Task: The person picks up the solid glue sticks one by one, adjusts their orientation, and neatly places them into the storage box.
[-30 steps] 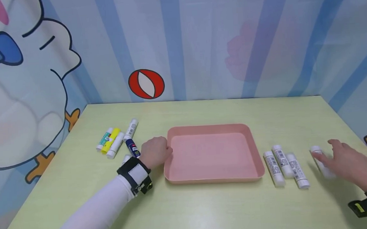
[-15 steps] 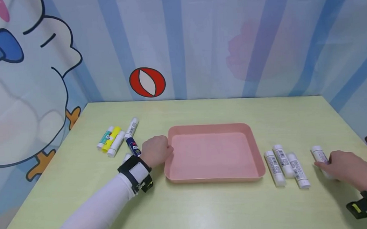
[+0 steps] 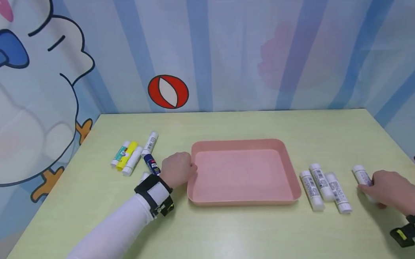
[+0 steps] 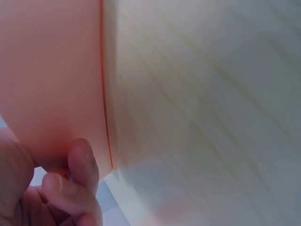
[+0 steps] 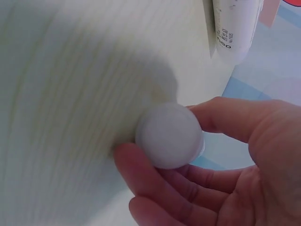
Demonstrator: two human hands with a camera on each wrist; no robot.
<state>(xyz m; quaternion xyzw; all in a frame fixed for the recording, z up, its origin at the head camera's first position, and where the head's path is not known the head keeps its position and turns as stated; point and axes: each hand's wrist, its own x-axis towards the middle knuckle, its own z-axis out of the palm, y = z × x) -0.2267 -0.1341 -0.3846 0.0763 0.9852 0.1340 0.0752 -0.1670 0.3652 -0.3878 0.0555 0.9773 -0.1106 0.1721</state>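
A pink tray (image 3: 242,175) lies in the middle of the table. My left hand (image 3: 177,169) grips its left rim; in the left wrist view the curled fingers (image 4: 82,162) press the outside of the tray's wall. At the far right, my right hand (image 3: 396,187) holds a white glue stick (image 3: 361,175) between thumb and fingers. In the right wrist view the stick's round white end (image 5: 169,136) faces the camera, low over the table. Three more white glue sticks (image 3: 321,182) lie side by side between the tray and my right hand.
Left of the tray lie several glue sticks, among them a yellow one (image 3: 127,156), a dark blue one (image 3: 151,164) and a white one (image 3: 149,144). My left forearm (image 3: 117,234) reaches across the table's front left. A patterned blue curtain (image 3: 231,49) stands behind the table (image 3: 243,242).
My right hand has lowered onto the separate glue stick, and its fingers have closed round it. My left hand stays on the tray's rim. The head view shifts slightly.
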